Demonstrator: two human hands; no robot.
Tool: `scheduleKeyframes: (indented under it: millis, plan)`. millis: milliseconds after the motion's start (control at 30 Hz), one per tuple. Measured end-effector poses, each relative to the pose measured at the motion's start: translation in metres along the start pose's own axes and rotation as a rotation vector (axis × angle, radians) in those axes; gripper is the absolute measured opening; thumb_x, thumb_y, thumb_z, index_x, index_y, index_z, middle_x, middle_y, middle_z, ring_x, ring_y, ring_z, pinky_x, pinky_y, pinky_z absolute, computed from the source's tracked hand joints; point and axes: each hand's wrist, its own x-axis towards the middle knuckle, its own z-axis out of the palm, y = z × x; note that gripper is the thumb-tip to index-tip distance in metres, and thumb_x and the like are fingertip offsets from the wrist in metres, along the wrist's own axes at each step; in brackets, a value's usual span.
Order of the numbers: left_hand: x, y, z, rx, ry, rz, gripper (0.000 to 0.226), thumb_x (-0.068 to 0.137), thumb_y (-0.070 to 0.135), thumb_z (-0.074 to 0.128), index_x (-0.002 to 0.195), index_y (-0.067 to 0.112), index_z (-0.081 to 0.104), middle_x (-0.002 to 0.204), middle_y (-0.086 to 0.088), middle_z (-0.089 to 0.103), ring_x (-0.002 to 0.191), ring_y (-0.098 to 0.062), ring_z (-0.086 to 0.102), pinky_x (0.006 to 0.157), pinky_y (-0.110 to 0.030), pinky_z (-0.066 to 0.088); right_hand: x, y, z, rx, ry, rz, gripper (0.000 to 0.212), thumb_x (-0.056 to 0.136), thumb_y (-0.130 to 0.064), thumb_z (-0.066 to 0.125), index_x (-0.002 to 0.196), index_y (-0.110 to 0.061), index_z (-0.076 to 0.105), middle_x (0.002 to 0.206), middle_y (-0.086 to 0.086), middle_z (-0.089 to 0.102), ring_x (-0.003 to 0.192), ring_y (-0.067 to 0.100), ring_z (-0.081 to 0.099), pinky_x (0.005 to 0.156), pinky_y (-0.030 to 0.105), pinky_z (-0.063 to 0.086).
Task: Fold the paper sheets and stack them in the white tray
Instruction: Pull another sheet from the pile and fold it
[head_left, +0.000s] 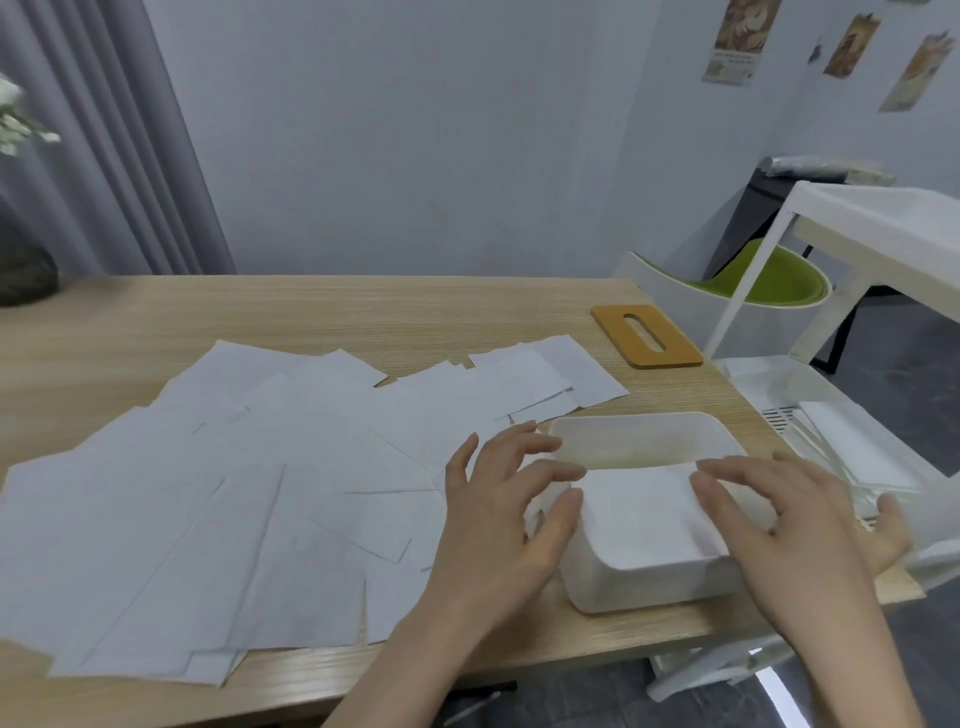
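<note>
Nearest, two bare forearms reaching in from the bottom edge over the front lip of a pale wooden table (322, 312). Left hand (498, 514) palm down at the left side of a white tray (623, 587), fingers (550, 473) spread and loosely curled, tips touching the left edge of a folded sheet (644, 514) lying in the tray's near half; no clamped grip visible. Right hand (800, 525) likewise palm down at the tray's right side, fingers (727, 473) splayed wide, tips resting on the right edge of that same folded sheet; thumb out past the tray rim toward the right. Folded sheet flat, white, roughly filling the front portion of the tray; far half of the tray bare, its bottom showing. Tray near the right front corner of the table. To the left, loose paper sheets (218, 519) spread in an overlapping, unfolded fan across most of the tabletop, reaching just beside the tray's far left corner. Farther back, a flat orange-brown board (618, 327) with an oblong slot, close to the table's right edge. Beyond that edge, a white rack (862, 223) and a white chair with a green seat (779, 280). At far left, a dark vase (26, 270) on the table corner, grey curtain (104, 135) behind, pale wall with small posters (737, 41) upper right.
</note>
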Motion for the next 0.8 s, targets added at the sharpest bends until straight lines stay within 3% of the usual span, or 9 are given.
scheduleKeyframes:
  millis: [133, 200, 300, 367, 500, 600, 700, 800]
  plan:
    - [-0.003, -0.006, -0.028, -0.029, -0.005, -0.086, 0.034, 0.086, 0.051, 0.043, 0.102, 0.037, 0.070, 0.125, 0.024, 0.053, 0.133, 0.010, 0.034, 0.118, -0.031, 0.002, -0.006, -0.031, 0.007, 0.113, -0.003, -0.109, 0.006, 0.085, -0.042, 0.063, 0.089, -0.041, 0.067, 0.100, -0.024, 0.058, 0.132, 0.005, 0.036, 0.110, 0.028, -0.013]
    - [-0.007, -0.012, -0.043, -0.020, -0.003, -0.121, 0.035, 0.085, 0.052, 0.042, 0.103, 0.038, 0.069, 0.124, 0.025, 0.053, 0.131, 0.013, 0.034, 0.118, -0.033, 0.003, -0.011, -0.048, 0.013, 0.182, -0.009, -0.169, 0.007, 0.084, -0.043, 0.067, 0.091, -0.041, 0.067, 0.102, -0.026, 0.059, 0.128, 0.000, 0.036, 0.112, 0.031, -0.004]
    - [-0.015, -0.023, -0.067, 0.008, 0.019, -0.157, 0.035, 0.084, 0.054, 0.040, 0.103, 0.042, 0.066, 0.121, 0.027, 0.053, 0.125, 0.021, 0.030, 0.118, -0.037, 0.012, -0.019, -0.077, 0.021, 0.312, -0.045, -0.264, 0.010, 0.081, -0.053, 0.062, 0.090, -0.049, 0.061, 0.104, -0.037, 0.054, 0.122, -0.008, 0.035, 0.105, 0.022, 0.008]
    - [-0.022, -0.032, -0.083, 0.020, 0.059, -0.180, 0.035, 0.083, 0.055, 0.040, 0.102, 0.043, 0.066, 0.117, 0.030, 0.053, 0.120, 0.025, 0.030, 0.115, -0.041, 0.023, -0.025, -0.097, 0.029, 0.433, -0.105, -0.293, 0.014, 0.080, -0.057, 0.064, 0.092, -0.051, 0.061, 0.104, -0.039, 0.054, 0.120, -0.013, 0.035, 0.106, 0.030, 0.020]
    - [-0.033, -0.056, -0.117, 0.025, 0.138, -0.237, 0.034, 0.082, 0.055, 0.045, 0.102, 0.043, 0.069, 0.118, 0.032, 0.055, 0.120, 0.007, 0.046, 0.104, -0.041, 0.039, -0.037, -0.128, 0.046, 0.503, -0.177, -0.356, 0.020, 0.079, -0.056, 0.056, 0.097, -0.048, 0.063, 0.114, -0.046, 0.048, 0.124, -0.017, 0.031, 0.104, 0.036, 0.033]
    - [-0.042, -0.072, -0.144, 0.031, 0.207, -0.249, 0.031, 0.082, 0.052, 0.049, 0.101, 0.041, 0.070, 0.115, 0.031, 0.058, 0.115, 0.003, 0.054, 0.100, -0.033, 0.042, -0.043, -0.147, 0.064, 0.515, -0.226, -0.372, 0.027, 0.078, -0.064, 0.050, 0.096, -0.049, 0.063, 0.117, -0.041, 0.050, 0.126, -0.016, 0.031, 0.105, 0.040, 0.034]
    - [-0.050, -0.089, -0.171, 0.038, 0.267, -0.275, 0.030, 0.080, 0.051, 0.050, 0.099, 0.040, 0.070, 0.112, 0.030, 0.060, 0.112, 0.006, 0.055, 0.094, -0.020, 0.042, -0.051, -0.167, 0.080, 0.536, -0.288, -0.366, 0.016, 0.082, -0.049, 0.064, 0.098, -0.049, 0.062, 0.114, -0.050, 0.044, 0.122, -0.024, 0.027, 0.103, 0.042, 0.036]
    - [-0.058, -0.108, -0.195, 0.044, 0.339, -0.322, 0.030, 0.078, 0.051, 0.051, 0.099, 0.040, 0.069, 0.111, 0.030, 0.061, 0.110, 0.007, 0.056, 0.091, -0.022, 0.044, -0.057, -0.181, 0.097, 0.555, -0.354, -0.371, 0.026, 0.085, -0.026, 0.070, 0.102, -0.045, 0.064, 0.112, -0.057, 0.037, 0.119, -0.027, 0.026, 0.102, 0.041, 0.037]
